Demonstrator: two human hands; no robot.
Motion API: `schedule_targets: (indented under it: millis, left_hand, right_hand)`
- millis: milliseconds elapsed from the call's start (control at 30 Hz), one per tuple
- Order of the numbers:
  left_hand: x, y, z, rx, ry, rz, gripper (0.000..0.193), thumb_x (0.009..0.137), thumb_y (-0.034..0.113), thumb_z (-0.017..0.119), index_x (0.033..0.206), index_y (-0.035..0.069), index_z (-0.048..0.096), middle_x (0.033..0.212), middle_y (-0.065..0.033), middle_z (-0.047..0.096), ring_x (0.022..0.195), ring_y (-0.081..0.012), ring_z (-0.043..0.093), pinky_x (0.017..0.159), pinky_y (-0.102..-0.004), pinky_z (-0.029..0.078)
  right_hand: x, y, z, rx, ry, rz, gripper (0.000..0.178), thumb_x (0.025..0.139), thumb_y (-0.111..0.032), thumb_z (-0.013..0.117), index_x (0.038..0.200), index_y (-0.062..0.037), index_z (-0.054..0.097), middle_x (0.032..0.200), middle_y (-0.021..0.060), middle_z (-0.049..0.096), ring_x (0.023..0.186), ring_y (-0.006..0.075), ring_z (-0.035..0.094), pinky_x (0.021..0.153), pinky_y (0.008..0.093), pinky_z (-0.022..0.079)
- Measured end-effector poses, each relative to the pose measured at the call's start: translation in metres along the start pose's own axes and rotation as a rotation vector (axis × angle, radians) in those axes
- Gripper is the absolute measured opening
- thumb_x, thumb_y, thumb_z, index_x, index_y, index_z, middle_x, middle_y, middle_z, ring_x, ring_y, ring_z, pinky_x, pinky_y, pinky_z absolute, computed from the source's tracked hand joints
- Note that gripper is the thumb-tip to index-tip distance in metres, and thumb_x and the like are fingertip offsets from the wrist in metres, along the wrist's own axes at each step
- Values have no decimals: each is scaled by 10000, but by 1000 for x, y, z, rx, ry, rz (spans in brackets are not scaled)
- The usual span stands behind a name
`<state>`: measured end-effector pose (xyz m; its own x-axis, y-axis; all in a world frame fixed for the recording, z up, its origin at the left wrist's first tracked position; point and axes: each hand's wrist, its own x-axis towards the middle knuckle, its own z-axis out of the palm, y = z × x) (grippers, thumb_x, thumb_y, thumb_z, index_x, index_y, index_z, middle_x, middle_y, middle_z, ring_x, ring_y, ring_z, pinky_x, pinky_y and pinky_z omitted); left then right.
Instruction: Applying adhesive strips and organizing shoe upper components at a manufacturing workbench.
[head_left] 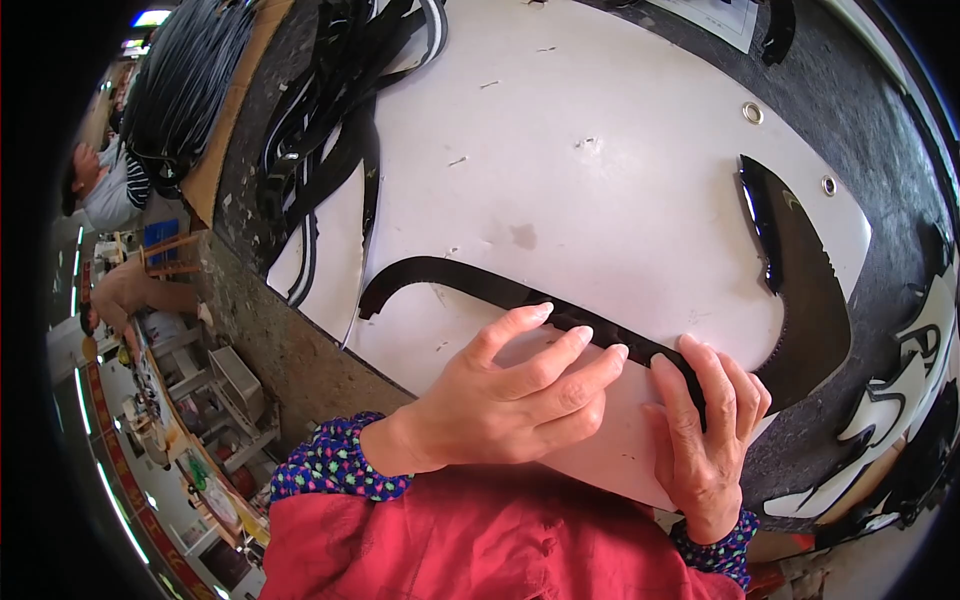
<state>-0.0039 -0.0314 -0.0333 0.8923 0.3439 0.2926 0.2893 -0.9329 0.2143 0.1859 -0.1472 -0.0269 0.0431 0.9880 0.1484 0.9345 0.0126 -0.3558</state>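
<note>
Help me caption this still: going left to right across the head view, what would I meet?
Bundle of thin black strips → tangle of wider black strips → left hand → right hand → glossy black curved piece → white shaped pieces.

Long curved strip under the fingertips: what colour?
Black; the long curved strip shows best in the head view.

The bare right hand (pixel 705 450) is hiding part of the curved, glossy black strip (pixel 450 275) from me; tangled black-and-white bands (pixel 338 182) are running off the top; a distant co-worker (pixel 112 195) is looking blurred.
</note>
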Motion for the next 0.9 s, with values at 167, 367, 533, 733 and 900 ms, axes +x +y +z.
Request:
schedule_targets:
  millis: [167, 367, 533, 733, 900]
  left_hand:
    - [-2, 0, 2, -18, 14, -4, 128, 859, 146, 648, 777, 186, 559, 1211, 58, 654, 1118, -131, 578, 1016, -425, 441]
    - [1, 1, 3, 9, 3, -10, 154, 859, 144, 648, 758, 188, 541, 1220, 64, 649, 1125, -120, 559, 1001, -418, 452]
    - [2, 1, 3, 32, 5, -6, 142, 862, 148, 646, 758, 194, 560, 1213, 77, 645, 1125, -116, 559, 1006, -409, 450]
    - [1, 1, 1, 42, -9, -3, 93, 869, 171, 640, 794, 206, 600, 1201, 94, 637, 1146, -109, 550, 1016, -403, 446]
    - [1, 1, 1, 38, -8, -9, 88, 875, 177, 636, 800, 208, 604, 1206, 98, 633, 1163, -107, 541, 1021, -403, 443]
  right_hand:
    - [1, 1, -1, 17, 4, -2, 376, 804, -145, 705, 1177, -114, 675, 1294, 83, 588, 1135, 221, 546, 939, 371, 373]
    - [1, 1, -2, 21, 0, -5, 385, 790, -148, 713, 1172, -109, 678, 1294, 86, 587, 1131, 221, 547, 928, 368, 377]
    - [1, 1, -1, 23, 5, -5, 385, 791, -149, 713, 1172, -106, 677, 1295, 87, 587, 1129, 222, 547, 920, 371, 377]
    - [1, 1, -1, 21, 8, -3, 381, 794, -148, 712, 1172, -108, 678, 1294, 87, 588, 1126, 223, 549, 920, 374, 377]
    - [1, 0, -3, 33, -14, 4, 344, 830, -156, 685, 1167, -89, 675, 1295, 101, 582, 1150, 254, 538, 945, 395, 384]
